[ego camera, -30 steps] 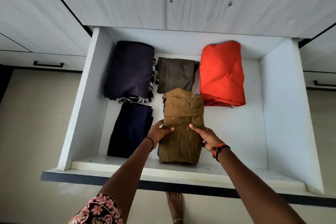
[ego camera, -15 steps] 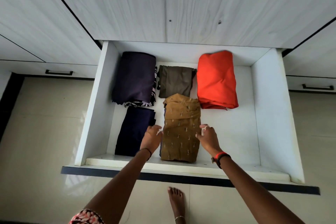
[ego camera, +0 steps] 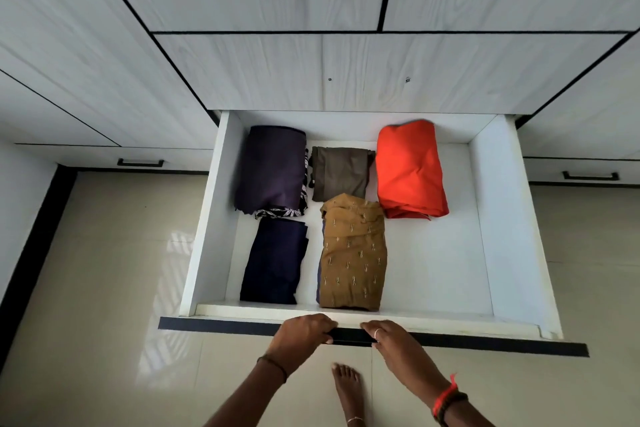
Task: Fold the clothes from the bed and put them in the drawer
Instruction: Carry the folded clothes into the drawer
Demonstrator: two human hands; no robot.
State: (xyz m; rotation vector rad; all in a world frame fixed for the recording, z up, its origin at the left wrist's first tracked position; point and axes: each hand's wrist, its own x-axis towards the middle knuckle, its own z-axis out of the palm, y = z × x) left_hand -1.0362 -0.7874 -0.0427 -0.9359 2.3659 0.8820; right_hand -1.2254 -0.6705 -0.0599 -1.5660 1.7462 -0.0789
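Drawer (ego camera: 512, 218) open, 5 folded clothes inside; brown patterned one (ego camera: 353, 253) near front. Left hand (ego camera: 301, 336), right hand (ego camera: 391, 343) on drawer's dark front edge, fingers (ego camera: 325, 324) curled over it.

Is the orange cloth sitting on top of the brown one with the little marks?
No, the orange cloth lies apart at the drawer's back right, not on the brown patterned cloth.

No legible text, labels, brands, numbers or signs anywhere in view. Nearest candidate: small pale woven marks on the brown cloth (ego camera: 353, 253) at the front of the drawer (ego camera: 512, 218). These are pattern only, not characters.
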